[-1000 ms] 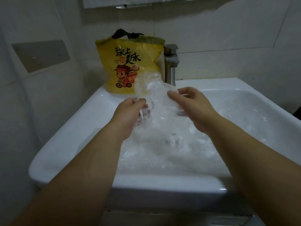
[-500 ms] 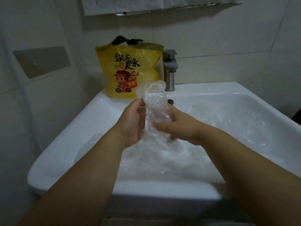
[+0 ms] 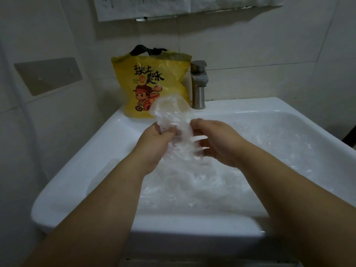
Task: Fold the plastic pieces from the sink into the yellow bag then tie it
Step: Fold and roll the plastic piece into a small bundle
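Right hand (image 3: 217,143) moved apart from left hand (image 3: 154,144); both gripped the crumpled plastic piece (image 3: 171,112), long axis upright over the sink (image 3: 77,170), yellow bag (image 3: 146,81) just beyond, nearer the left hand.

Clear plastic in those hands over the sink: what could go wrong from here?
The clear plastic piece, gripped by the left hand and right hand, is crumpled and may spring open instead of folding flat. The yellow bag stands on the sink rim beside the faucet, so pushing plastic in might tip it over.
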`<state>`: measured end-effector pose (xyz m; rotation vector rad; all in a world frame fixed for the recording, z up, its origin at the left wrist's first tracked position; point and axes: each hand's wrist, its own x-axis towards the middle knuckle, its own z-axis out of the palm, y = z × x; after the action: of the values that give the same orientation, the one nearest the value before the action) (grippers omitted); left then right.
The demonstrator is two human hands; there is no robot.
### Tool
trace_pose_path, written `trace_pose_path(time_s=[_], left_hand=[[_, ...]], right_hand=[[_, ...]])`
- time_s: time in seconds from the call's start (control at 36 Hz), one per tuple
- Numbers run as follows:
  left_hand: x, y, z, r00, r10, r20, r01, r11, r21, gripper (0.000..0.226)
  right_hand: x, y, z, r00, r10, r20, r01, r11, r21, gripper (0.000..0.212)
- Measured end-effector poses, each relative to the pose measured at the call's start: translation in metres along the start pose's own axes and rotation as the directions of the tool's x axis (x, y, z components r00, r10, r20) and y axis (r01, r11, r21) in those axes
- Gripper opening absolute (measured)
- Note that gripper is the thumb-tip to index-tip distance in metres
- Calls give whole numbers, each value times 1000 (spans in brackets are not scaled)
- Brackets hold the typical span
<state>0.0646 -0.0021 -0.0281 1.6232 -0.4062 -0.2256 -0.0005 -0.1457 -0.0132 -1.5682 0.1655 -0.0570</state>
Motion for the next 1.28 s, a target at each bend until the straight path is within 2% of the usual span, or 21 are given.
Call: trace_pose_path(time_s=[0.08, 0.14, 0.22, 0.31, 0.33, 0.39, 0.44, 0.5, 0.58, 0.64, 0.69, 0.78, 0.89, 0.97, 1.03, 1.08, 1.11, 1.14, 1.19, 1.25, 1.28], left_hand=[[-5, 2, 6, 996, -21, 84, 20, 1000, 14, 25], [-6, 3, 7, 991, -37, 128, 37, 999, 0, 28], [-5, 4, 8, 994, -47, 97, 50, 998, -30, 20], [-3, 4, 6, 999, -31, 41, 31, 999, -17, 7], [-2, 3, 5, 999, -26, 19, 25, 999, 36, 14], [-2, 1, 4, 1000, -18, 9, 17, 994, 104, 25], [-4, 0, 4, 999, -20, 42, 14, 991, 132, 31], [-6, 0, 6, 997, -51, 64, 37, 979, 203, 33], [-8, 0, 6, 991, -116, 66, 94, 958, 270, 33], [-7, 1, 6, 989, -137, 49, 121, 962, 244, 29], [-7, 4, 4, 987, -156, 24, 148, 967, 209, 24], [-10, 12, 2, 979, -203, 33, 202, 979, 35, 17], [-17, 19, 0, 945, -271, 182, 301, 940, -161, 23], [-15, 21, -2, 957, -250, 148, 279, 932, -231, 24], [-9, 20, -5, 965, -230, 127, 258, 919, -297, 23], [-7, 19, -8, 964, -224, 145, 261, 907, -330, 24], [-6, 17, -10, 963, -221, 152, 260, 909, -327, 25], [-4, 15, -11, 961, -224, 164, 266, 912, -311, 27], [-2, 11, -12, 951, -250, 183, 291, 923, -251, 27], [-1, 5, -13, 958, -257, 131, 264, 964, -39, 23], [-1, 4, -12, 965, -241, 103, 232, 968, 97, 30]], right_hand=[[0, 9, -4, 999, -34, 16, 37, 969, -243, 33], [-1, 12, 0, 997, -69, 46, 78, 970, -230, 19], [0, 9, 4, 990, -129, -52, 117, 976, -185, 9], [5, 1, -5, 970, -91, -225, 111, 991, 78, 11], [5, -3, -9, 963, -63, -262, 118, 973, 197, 11], [4, -8, -18, 960, -9, -278, 125, 907, 402, 13], [1, -9, -21, 972, 20, -234, 101, 863, 494, 17], [1, -7, -18, 971, 30, -239, 86, 883, 461, 19], [2, -7, -15, 908, 23, -418, 78, 972, 223, 17], [0, -9, -18, 858, -25, -513, 93, 990, 107, 22], [-1, -8, -22, 830, -54, -555, 126, 988, 93, 23], [-1, -9, -28, 844, 4, -537, 161, 952, 259, 32], [2, -10, -36, 901, 104, -421, 152, 832, 533, 44], [4, -9, -43, 872, 174, -458, 161, 782, 603, 44], [2, -10, -43, 895, 172, -411, 103, 817, 567, 44], [-4, -12, -38, 968, 142, -209, -38, 900, 435, 74], [-6, -12, -35, 982, 137, -126, -92, 945, 314, 78], [-6, -10, -32, 989, 122, -81, -105, 977, 186, 68], [-5, -7, -24, 992, 70, -107, -67, 997, 33, 37], [-3, -5, -20, 981, -5, -195, 3, 1000, -11, 31], [-2, -5, -19, 973, -35, -227, 34, 999, -7, 33]])
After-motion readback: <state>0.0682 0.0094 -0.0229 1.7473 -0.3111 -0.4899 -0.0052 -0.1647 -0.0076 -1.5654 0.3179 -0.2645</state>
